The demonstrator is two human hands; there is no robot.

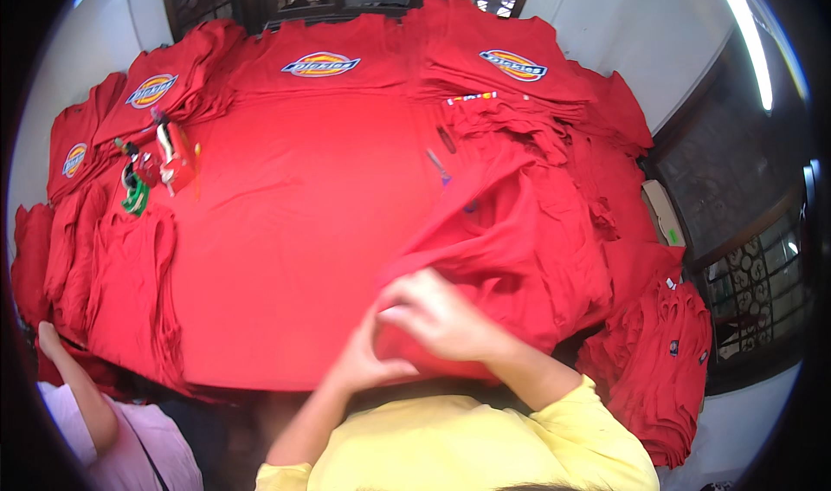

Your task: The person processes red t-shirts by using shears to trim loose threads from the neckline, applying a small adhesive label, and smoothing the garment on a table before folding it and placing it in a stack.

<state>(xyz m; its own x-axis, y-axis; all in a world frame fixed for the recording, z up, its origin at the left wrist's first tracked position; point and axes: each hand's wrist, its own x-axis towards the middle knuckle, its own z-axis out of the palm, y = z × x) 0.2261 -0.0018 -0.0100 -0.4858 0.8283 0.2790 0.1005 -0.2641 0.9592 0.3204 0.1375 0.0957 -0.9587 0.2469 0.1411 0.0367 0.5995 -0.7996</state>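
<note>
A loose red garment lies heaped on the right of the table and hangs toward me. Its near edge comes to my hands above the table's front edge. My right hand is closed, its curled fingers pinching the red cloth. Just to its left, my left hand has thumb and fingers spread in a C shape beside the cloth's edge, with red fabric showing in the gap. Whether its fingertips touch the fabric is hard to make out. The hands nearly meet at the fingers.
Stacks of red shirts with printed oval logos line the table's far side. More red piles lie at left and right. A tape dispenser, green tape and small blue-handled tool rest on red cloth. Another person's arm is at lower left.
</note>
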